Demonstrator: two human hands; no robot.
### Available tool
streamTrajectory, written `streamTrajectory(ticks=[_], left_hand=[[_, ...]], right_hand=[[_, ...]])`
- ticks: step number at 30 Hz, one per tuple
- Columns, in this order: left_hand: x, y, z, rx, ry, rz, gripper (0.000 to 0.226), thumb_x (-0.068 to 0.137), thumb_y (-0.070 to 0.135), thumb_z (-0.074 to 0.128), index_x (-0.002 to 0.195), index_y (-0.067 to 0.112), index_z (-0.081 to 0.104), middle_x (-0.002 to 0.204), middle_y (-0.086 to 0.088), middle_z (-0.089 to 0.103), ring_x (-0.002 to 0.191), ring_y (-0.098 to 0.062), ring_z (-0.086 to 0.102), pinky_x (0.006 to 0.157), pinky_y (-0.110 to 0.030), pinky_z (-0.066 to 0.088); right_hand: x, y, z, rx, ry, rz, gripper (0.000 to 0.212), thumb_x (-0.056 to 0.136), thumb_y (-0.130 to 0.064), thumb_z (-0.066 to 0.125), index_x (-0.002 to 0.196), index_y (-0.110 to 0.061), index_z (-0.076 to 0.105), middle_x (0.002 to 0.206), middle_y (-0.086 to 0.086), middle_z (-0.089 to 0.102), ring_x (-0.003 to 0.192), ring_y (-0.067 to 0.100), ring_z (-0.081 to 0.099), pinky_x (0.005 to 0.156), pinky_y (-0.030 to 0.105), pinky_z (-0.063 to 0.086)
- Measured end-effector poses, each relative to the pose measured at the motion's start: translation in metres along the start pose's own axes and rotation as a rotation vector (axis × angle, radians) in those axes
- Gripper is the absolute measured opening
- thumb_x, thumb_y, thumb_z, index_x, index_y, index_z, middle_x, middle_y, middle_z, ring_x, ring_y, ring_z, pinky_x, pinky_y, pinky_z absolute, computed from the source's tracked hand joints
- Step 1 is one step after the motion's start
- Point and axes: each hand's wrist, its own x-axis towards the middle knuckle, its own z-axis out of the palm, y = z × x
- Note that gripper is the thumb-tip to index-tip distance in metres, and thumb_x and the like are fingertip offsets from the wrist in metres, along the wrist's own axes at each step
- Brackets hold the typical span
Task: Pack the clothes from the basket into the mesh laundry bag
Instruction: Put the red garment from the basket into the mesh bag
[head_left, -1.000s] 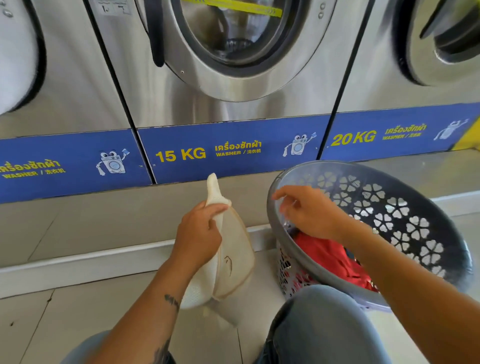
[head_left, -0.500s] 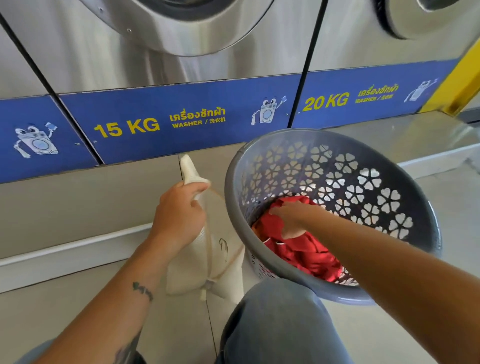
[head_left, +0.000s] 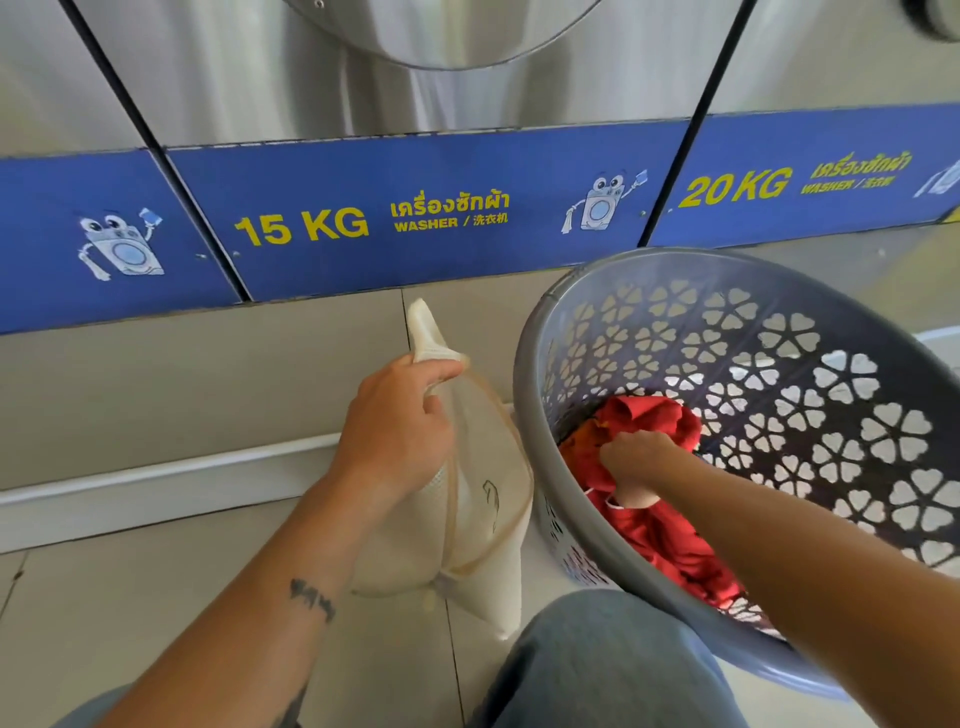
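Steel washers (head_left: 363, 67), beige tiled floor (head_left: 156, 597)

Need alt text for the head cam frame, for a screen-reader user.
A person's right hand grips red clothes inside a grey basket, while the left hand holds up a cream mesh laundry bag beside it. Behind stand steel washers with blue labels reading 15 KG and 20 KG.
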Motion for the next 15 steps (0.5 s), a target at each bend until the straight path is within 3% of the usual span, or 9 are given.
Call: streamTrajectory(ticks=[2,4,6,7,9,11,13,15], left_hand=[[-0.003,0.002,-0.002,0.009,0.008,0.027,0.046,0.094,0.003,0.046,0.13,0.026,0.064,0.138,0.004,0.057,0.126,-0.019,0.052,0.104,-0.034,0.045],[-0.008,0.006,-0.004,0.02,0.031,0.069,0.046,0.094,0.003,0.045,0.128,0.026,0.065,0.133,0.004,0.06,0.121,-0.019,0.055,0.097,-0.028,0.047],[-0.014,0.011,-0.007,0.025,0.065,0.114,0.047,0.092,0.001,0.045,0.126,0.025,0.067,0.128,0.004,0.063,0.115,-0.018,0.058,0.091,-0.025,0.046],[-0.018,0.014,-0.009,0.026,0.087,0.135,0.047,0.091,0.0,0.045,0.125,0.025,0.068,0.126,0.004,0.064,0.113,-0.019,0.059,0.091,-0.026,0.047],[-0.026,0.019,-0.015,0.018,0.133,0.165,0.047,0.09,-0.002,0.047,0.123,0.024,0.068,0.124,0.003,0.065,0.11,-0.02,0.06,0.091,-0.03,0.048],[-0.034,0.023,-0.02,-0.009,0.174,0.188,0.046,0.089,-0.003,0.047,0.121,0.023,0.069,0.12,0.002,0.066,0.106,-0.021,0.061,0.091,-0.032,0.049],[-0.042,0.027,-0.023,-0.051,0.211,0.182,0.046,0.089,-0.003,0.048,0.12,0.023,0.069,0.119,0.001,0.066,0.105,-0.021,0.06,0.092,-0.033,0.049],[-0.05,0.031,-0.027,-0.092,0.246,0.158,0.046,0.09,-0.003,0.048,0.12,0.024,0.069,0.12,0.002,0.066,0.107,-0.02,0.06,0.095,-0.035,0.048]], right_hand=[[-0.009,0.004,-0.013,0.165,0.029,0.029,0.04,0.084,-0.029,0.058,0.12,-0.013,0.064,0.119,0.01,0.066,0.111,0.035,0.065,0.079,0.036,0.05],[-0.023,0.01,-0.031,0.47,0.066,0.028,0.025,0.079,-0.028,0.051,0.091,-0.015,0.068,0.092,0.009,0.068,0.092,0.031,0.067,0.068,0.032,0.047],[-0.041,0.018,-0.055,0.757,0.194,0.023,0.016,0.076,-0.022,0.051,0.068,-0.012,0.06,0.072,0.008,0.065,0.076,0.028,0.064,0.061,0.031,0.045],[-0.054,0.022,-0.07,0.902,0.29,0.017,0.015,0.077,-0.012,0.051,0.065,-0.011,0.06,0.072,0.009,0.067,0.078,0.029,0.067,0.063,0.032,0.048],[-0.088,0.026,-0.1,1.363,0.412,-0.09,0.031,0.08,0.012,0.045,0.065,-0.007,0.063,0.077,0.003,0.077,0.084,0.016,0.074,0.073,0.028,0.058],[-0.127,0.027,-0.128,1.782,0.422,-0.254,0.028,0.083,0.019,0.042,0.077,0.001,0.062,0.076,-0.002,0.078,0.078,0.007,0.073,0.076,0.021,0.053],[-0.156,0.025,-0.147,1.98,0.466,-0.366,0.025,0.082,0.011,0.049,0.086,-0.003,0.069,0.094,0.011,0.078,0.09,0.02,0.069,0.087,0.036,0.048],[-0.177,0.011,-0.159,2.117,0.438,-0.459,0.033,0.086,0.011,0.048,0.089,-0.009,0.074,0.097,0.013,0.075,0.09,0.026,0.068,0.086,0.041,0.05]])
